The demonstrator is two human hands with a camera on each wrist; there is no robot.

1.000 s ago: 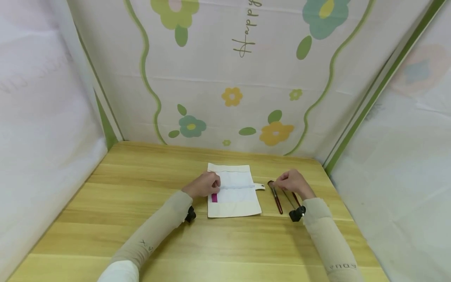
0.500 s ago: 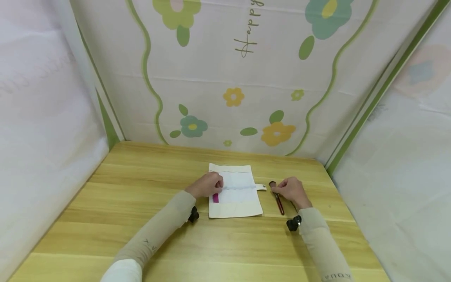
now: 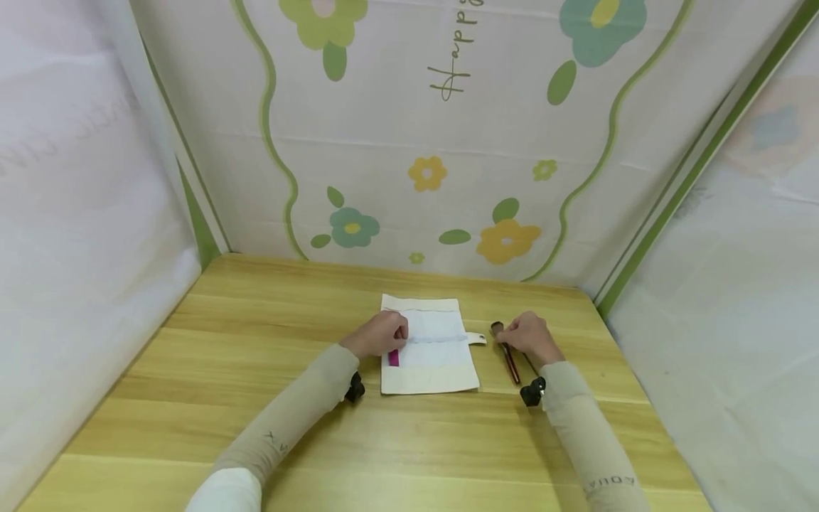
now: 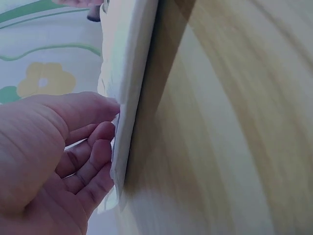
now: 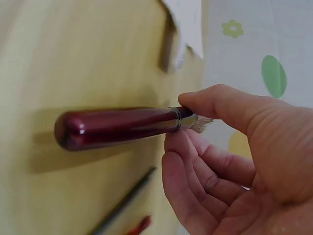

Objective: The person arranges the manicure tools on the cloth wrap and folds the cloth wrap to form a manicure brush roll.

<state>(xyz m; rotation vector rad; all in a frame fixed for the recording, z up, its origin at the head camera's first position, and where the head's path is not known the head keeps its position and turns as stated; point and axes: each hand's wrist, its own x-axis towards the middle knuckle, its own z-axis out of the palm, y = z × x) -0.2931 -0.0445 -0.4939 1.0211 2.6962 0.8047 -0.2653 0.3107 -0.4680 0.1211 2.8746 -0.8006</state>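
A white fabric brush roll (image 3: pixel 435 355) lies unfolded on the wooden table, its snap tab pointing right. At its left edge my left hand (image 3: pixel 380 334) has curled fingers; in the left wrist view the thumb and fingertips grip the edge of the fabric. Just below that hand shows a magenta strip (image 3: pixel 393 358) on the roll. To the right, my right hand (image 3: pixel 531 337) pinches a makeup brush (image 5: pixel 117 128) between thumb and fingers near its metal ferrule. The brush has a glossy dark red handle pointing toward me, and its bristles are partly hidden behind the fingers.
Beside the pinched brush, a thin dark stick-like tool (image 5: pixel 124 200) and a red-tipped item (image 5: pixel 142 225) lie on the table (image 3: pixel 409 455). A flower-printed fabric wall (image 3: pixel 358 142) stands behind, with pale fabric sides left and right.
My right hand has shifted left from above the thin tools to the dark red brush and now pinches it, with the brush slightly moved. The left hand stays at the roll's edge.
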